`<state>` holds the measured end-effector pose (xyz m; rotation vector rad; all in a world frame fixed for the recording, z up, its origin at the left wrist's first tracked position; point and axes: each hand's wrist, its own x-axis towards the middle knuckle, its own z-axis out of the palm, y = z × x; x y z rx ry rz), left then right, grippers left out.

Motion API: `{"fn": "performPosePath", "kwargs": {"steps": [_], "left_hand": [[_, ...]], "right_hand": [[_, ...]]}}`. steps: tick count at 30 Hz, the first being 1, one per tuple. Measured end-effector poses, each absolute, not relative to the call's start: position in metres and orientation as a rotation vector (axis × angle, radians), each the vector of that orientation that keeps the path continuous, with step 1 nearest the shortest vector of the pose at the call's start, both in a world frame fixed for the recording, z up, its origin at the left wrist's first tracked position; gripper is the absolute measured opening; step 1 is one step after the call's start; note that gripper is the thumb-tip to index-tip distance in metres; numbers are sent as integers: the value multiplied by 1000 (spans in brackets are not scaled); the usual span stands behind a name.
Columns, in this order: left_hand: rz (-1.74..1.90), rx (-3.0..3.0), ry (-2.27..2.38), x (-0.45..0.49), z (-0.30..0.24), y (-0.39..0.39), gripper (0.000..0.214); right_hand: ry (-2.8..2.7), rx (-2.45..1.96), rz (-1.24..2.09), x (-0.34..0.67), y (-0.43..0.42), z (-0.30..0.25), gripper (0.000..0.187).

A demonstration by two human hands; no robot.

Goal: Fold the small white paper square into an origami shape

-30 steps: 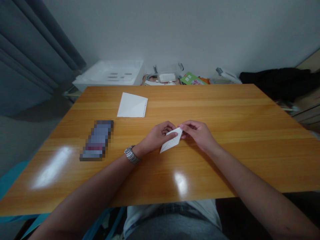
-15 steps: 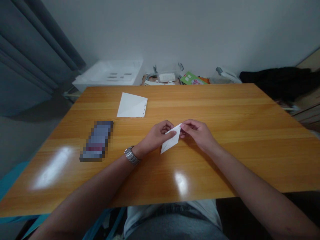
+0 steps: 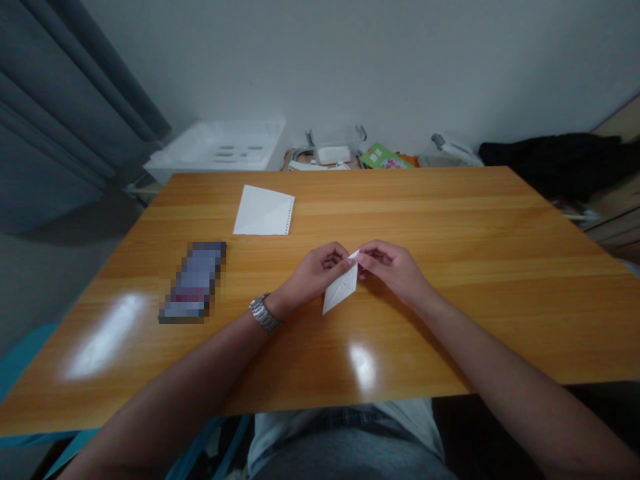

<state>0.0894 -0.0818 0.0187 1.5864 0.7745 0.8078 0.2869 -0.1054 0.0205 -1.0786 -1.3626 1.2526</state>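
Observation:
A small folded white paper piece [image 3: 341, 290] with a pointed lower tip is held just above the wooden table [image 3: 450, 220]. My left hand [image 3: 313, 275], with a metal watch on its wrist, pinches the paper's upper left edge. My right hand [image 3: 393, 268] pinches its top corner from the right. Both hands meet at the paper's upper end, fingers curled. A second white sheet [image 3: 263, 211] with a perforated right edge lies flat farther back on the left.
A blurred-out dark rectangular object [image 3: 194, 281] lies on the table to the left. Behind the table stand a white plastic bin [image 3: 220, 148], clear containers, a green booklet [image 3: 381, 157] and dark cloth [image 3: 555, 163]. A grey curtain hangs at far left.
The folded paper has turned from lying slanted to standing steeper, its lower tip swinging down toward me. Both hands have drawn closer together at its top.

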Motion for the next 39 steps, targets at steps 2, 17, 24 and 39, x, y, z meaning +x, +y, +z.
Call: {"fn": "performPosePath", "kwargs": {"steps": [2,17,24,39], "left_hand": [[799,1587,765,90,19,-82,32],[823,1576,714,92,17,-83,32],[870,1533,762,92,22,-85,33],[826,1690,740,91,16,-82,31]], "right_hand": [[-1368,-1077,1251,287,-105,20,28],[-1315,-1019,1319,287,-106,20,22],[-1273,-1038,1338,287,-107,18,28],[-1391,-1065,1253,289,-106,20,27]]}}
